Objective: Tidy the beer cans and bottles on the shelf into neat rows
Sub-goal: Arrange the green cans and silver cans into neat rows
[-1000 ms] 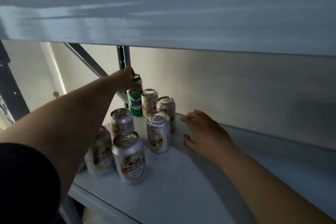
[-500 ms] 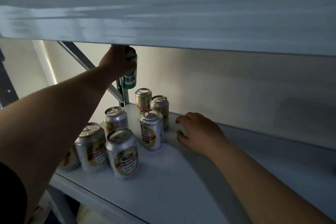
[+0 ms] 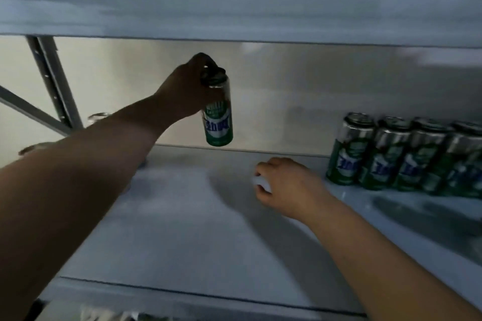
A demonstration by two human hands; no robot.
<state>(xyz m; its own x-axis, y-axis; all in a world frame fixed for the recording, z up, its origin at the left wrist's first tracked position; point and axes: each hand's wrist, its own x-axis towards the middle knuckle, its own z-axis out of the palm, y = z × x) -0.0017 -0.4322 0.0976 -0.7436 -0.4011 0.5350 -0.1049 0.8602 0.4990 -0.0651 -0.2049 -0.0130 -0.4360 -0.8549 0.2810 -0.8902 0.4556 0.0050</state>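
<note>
Two bare arms show, both uncovered from hand to frame edge. The left hand [image 3: 191, 87] and left forearm [image 3: 109, 148] sit in deep shadow (surface detail is hard to read there). The right hand [image 3: 288, 187] and right forearm [image 3: 386, 250] are better lit, the knuckles faintly visible through motion blur.

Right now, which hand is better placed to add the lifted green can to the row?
Left hand: it grips the green can by its top, above the shelf; the right hand rests on the shelf.
</note>
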